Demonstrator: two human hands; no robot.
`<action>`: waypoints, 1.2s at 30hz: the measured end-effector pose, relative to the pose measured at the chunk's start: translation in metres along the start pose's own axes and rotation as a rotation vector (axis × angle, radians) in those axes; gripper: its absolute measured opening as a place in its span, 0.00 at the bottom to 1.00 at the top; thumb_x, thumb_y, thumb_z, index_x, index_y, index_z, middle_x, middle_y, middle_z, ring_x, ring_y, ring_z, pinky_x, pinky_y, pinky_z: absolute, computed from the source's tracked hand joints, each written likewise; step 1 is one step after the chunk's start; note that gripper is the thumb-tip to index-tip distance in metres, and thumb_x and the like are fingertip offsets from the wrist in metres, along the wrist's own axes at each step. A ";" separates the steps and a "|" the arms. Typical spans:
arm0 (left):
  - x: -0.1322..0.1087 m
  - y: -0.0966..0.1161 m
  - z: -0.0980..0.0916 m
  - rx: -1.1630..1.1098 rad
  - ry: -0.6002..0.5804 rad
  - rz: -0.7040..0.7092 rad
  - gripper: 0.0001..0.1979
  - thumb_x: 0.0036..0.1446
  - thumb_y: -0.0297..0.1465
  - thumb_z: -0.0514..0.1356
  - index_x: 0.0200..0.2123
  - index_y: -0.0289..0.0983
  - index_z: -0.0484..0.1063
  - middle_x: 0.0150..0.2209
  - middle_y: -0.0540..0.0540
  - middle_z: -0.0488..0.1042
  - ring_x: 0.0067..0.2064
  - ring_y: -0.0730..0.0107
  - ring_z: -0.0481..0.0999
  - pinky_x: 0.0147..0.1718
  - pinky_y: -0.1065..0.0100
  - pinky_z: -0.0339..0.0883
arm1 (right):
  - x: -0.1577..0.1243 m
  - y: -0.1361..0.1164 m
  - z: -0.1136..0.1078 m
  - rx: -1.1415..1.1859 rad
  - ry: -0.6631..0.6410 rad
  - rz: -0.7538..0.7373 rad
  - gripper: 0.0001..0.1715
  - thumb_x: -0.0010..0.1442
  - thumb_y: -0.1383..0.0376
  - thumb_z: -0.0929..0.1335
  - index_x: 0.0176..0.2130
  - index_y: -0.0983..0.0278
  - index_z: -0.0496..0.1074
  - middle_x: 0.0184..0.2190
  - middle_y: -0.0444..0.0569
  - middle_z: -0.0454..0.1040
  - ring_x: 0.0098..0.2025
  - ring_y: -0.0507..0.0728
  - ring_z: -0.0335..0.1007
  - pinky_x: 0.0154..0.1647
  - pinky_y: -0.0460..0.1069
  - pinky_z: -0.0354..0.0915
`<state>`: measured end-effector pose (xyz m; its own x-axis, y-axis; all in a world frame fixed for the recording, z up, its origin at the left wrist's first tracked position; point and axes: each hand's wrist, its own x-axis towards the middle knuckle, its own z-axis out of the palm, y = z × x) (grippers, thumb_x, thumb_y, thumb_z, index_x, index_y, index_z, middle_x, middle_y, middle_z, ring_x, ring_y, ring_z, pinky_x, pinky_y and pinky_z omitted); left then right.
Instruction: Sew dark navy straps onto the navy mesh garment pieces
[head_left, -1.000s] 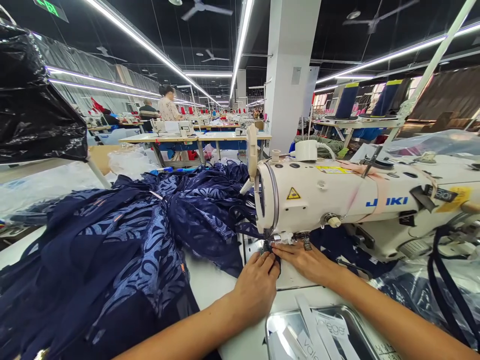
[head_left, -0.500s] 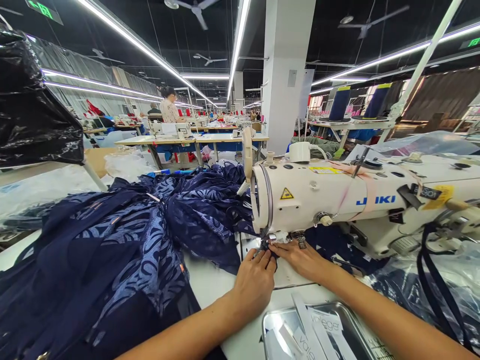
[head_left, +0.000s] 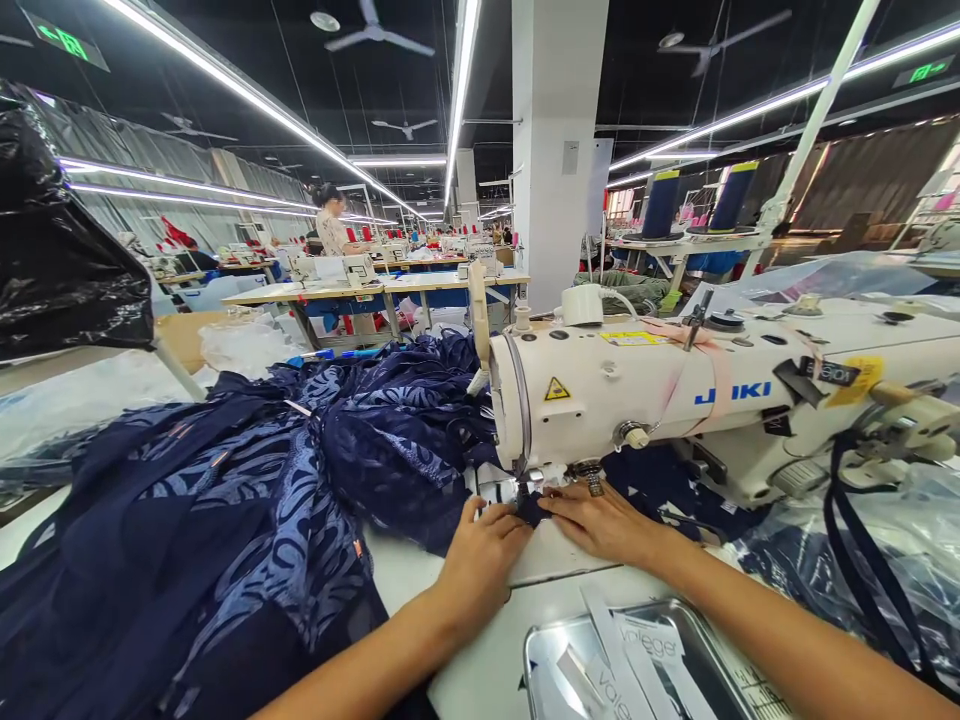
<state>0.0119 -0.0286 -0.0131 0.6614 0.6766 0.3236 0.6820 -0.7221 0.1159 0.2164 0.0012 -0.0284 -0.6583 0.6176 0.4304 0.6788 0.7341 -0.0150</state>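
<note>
A small piece of navy fabric (head_left: 531, 508) lies under the needle area of the white sewing machine (head_left: 600, 390). My left hand (head_left: 484, 550) grips its left side, fingers bent and pressed together over it. From the right, my right hand (head_left: 604, 522) holds the other edge with its fingertips, close under the machine head. The fingertips partly cover the fabric, and the needle point cannot be made out. To the left of my left hand spreads a big heap of navy patterned lace garments (head_left: 292, 500).
A metal tray (head_left: 536, 640) with white printed labels (head_left: 649, 650) sits at the table's front. Clear plastic bags (head_left: 892, 540) lie at right, and a black plastic bag (head_left: 67, 240) hangs at left. Navy thread cones (head_left: 660, 207) stand behind. A person (head_left: 330, 225) works farther back.
My left hand has shifted slightly left, away from the needle area, and more navy fabric shows between my hands. The right hand stays at the fabric. The camera view has turned slightly.
</note>
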 end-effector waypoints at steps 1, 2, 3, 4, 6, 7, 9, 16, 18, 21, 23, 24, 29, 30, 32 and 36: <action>0.000 -0.004 -0.005 -0.023 -0.015 -0.009 0.16 0.50 0.19 0.51 0.39 0.38 0.71 0.37 0.47 0.75 0.44 0.65 0.70 0.47 0.59 0.55 | -0.001 -0.003 0.000 0.009 -0.001 -0.005 0.16 0.59 0.68 0.61 0.45 0.63 0.71 0.41 0.54 0.73 0.42 0.59 0.69 0.43 0.55 0.65; 0.001 -0.008 -0.009 -0.045 -0.020 -0.018 0.16 0.49 0.19 0.50 0.38 0.38 0.71 0.36 0.47 0.75 0.42 0.66 0.70 0.46 0.59 0.55 | -0.001 -0.006 0.000 0.016 -0.007 -0.012 0.16 0.59 0.67 0.60 0.44 0.63 0.71 0.42 0.54 0.72 0.42 0.59 0.69 0.43 0.55 0.64; 0.002 -0.010 -0.013 -0.063 -0.017 -0.027 0.16 0.48 0.19 0.50 0.37 0.37 0.72 0.35 0.47 0.75 0.41 0.66 0.70 0.45 0.60 0.55 | -0.001 -0.009 0.000 0.021 -0.016 -0.017 0.15 0.59 0.67 0.60 0.44 0.64 0.71 0.42 0.54 0.71 0.43 0.59 0.68 0.43 0.55 0.64; 0.003 -0.012 -0.015 -0.075 -0.010 -0.033 0.16 0.47 0.20 0.50 0.37 0.37 0.72 0.35 0.46 0.74 0.40 0.65 0.70 0.45 0.59 0.56 | 0.000 -0.012 0.000 0.023 -0.026 -0.020 0.15 0.59 0.67 0.60 0.45 0.64 0.70 0.42 0.54 0.71 0.42 0.59 0.68 0.43 0.55 0.64; 0.006 -0.013 -0.016 -0.067 0.004 -0.037 0.15 0.47 0.23 0.51 0.38 0.35 0.72 0.34 0.45 0.73 0.39 0.64 0.69 0.44 0.58 0.56 | 0.001 -0.016 0.000 0.022 -0.043 -0.014 0.15 0.60 0.67 0.60 0.45 0.65 0.70 0.40 0.54 0.70 0.41 0.58 0.68 0.42 0.54 0.65; 0.007 -0.012 -0.015 -0.051 0.011 -0.034 0.15 0.48 0.24 0.51 0.39 0.35 0.72 0.34 0.44 0.72 0.38 0.63 0.68 0.44 0.57 0.57 | 0.002 -0.017 0.000 0.028 -0.048 -0.008 0.15 0.60 0.68 0.60 0.45 0.65 0.69 0.39 0.54 0.70 0.41 0.58 0.68 0.41 0.54 0.65; 0.007 -0.008 -0.012 -0.013 0.014 -0.017 0.14 0.50 0.26 0.51 0.39 0.35 0.72 0.33 0.44 0.70 0.38 0.62 0.67 0.43 0.57 0.57 | 0.002 -0.015 0.001 0.071 -0.049 0.006 0.15 0.60 0.68 0.60 0.45 0.64 0.69 0.39 0.53 0.70 0.39 0.57 0.68 0.40 0.53 0.66; 0.003 -0.006 -0.003 0.009 -0.023 -0.014 0.16 0.53 0.24 0.50 0.43 0.36 0.71 0.35 0.43 0.67 0.38 0.63 0.64 0.39 0.59 0.58 | 0.001 0.001 0.005 0.381 0.021 0.006 0.16 0.60 0.70 0.60 0.42 0.59 0.73 0.40 0.48 0.72 0.42 0.53 0.69 0.44 0.48 0.65; 0.003 -0.008 -0.003 0.018 -0.042 -0.015 0.17 0.52 0.22 0.50 0.44 0.37 0.71 0.35 0.44 0.67 0.39 0.62 0.65 0.39 0.59 0.59 | 0.001 0.003 0.005 0.392 0.014 -0.025 0.16 0.60 0.69 0.60 0.42 0.59 0.73 0.40 0.48 0.72 0.43 0.53 0.68 0.44 0.49 0.65; 0.004 -0.009 -0.001 0.045 -0.049 -0.015 0.19 0.50 0.20 0.51 0.44 0.39 0.71 0.38 0.44 0.69 0.41 0.62 0.65 0.42 0.57 0.58 | 0.000 0.002 0.004 0.336 -0.014 -0.053 0.16 0.61 0.69 0.59 0.43 0.59 0.72 0.41 0.49 0.71 0.44 0.54 0.67 0.45 0.50 0.64; 0.005 -0.007 0.000 0.065 -0.043 -0.003 0.18 0.51 0.20 0.51 0.43 0.38 0.71 0.41 0.44 0.71 0.44 0.61 0.66 0.46 0.55 0.56 | -0.001 0.000 0.003 0.265 -0.036 -0.059 0.16 0.61 0.69 0.58 0.44 0.60 0.71 0.42 0.50 0.70 0.45 0.55 0.67 0.46 0.51 0.64; 0.004 -0.006 0.001 0.075 -0.040 0.002 0.17 0.52 0.20 0.51 0.43 0.38 0.70 0.43 0.44 0.71 0.45 0.61 0.66 0.48 0.53 0.54 | -0.001 -0.001 0.002 0.229 -0.044 -0.066 0.16 0.61 0.69 0.58 0.45 0.61 0.70 0.42 0.51 0.70 0.45 0.55 0.66 0.45 0.51 0.64; 0.000 -0.008 0.003 0.109 -0.060 0.036 0.16 0.54 0.23 0.53 0.46 0.36 0.68 0.48 0.42 0.71 0.53 0.56 0.63 0.55 0.44 0.43 | -0.001 -0.008 -0.004 0.154 -0.056 -0.090 0.15 0.61 0.69 0.58 0.44 0.63 0.69 0.42 0.52 0.69 0.44 0.56 0.66 0.42 0.50 0.66; -0.001 -0.010 0.002 0.107 -0.073 0.050 0.16 0.54 0.23 0.52 0.47 0.36 0.67 0.49 0.43 0.70 0.54 0.55 0.62 0.55 0.42 0.41 | 0.000 -0.009 -0.005 0.148 -0.059 -0.085 0.14 0.61 0.69 0.58 0.44 0.63 0.69 0.41 0.52 0.69 0.43 0.56 0.66 0.40 0.50 0.66; -0.001 -0.015 0.000 0.099 -0.103 0.075 0.17 0.55 0.23 0.51 0.48 0.36 0.66 0.51 0.44 0.69 0.56 0.55 0.60 0.55 0.40 0.39 | 0.001 -0.012 -0.007 0.121 -0.060 -0.077 0.14 0.61 0.69 0.58 0.42 0.63 0.69 0.39 0.51 0.69 0.40 0.56 0.66 0.38 0.50 0.66; 0.001 -0.023 -0.008 0.090 -0.185 0.106 0.19 0.56 0.23 0.50 0.50 0.38 0.65 0.53 0.45 0.67 0.58 0.54 0.57 0.55 0.39 0.39 | 0.002 -0.016 -0.009 0.061 -0.024 -0.082 0.13 0.60 0.70 0.59 0.41 0.64 0.70 0.36 0.51 0.69 0.38 0.56 0.66 0.37 0.50 0.66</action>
<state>-0.0052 -0.0120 -0.0083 0.7712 0.6185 0.1511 0.6252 -0.7804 0.0033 0.2070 -0.0115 -0.0191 -0.7191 0.5607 0.4105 0.6018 0.7979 -0.0357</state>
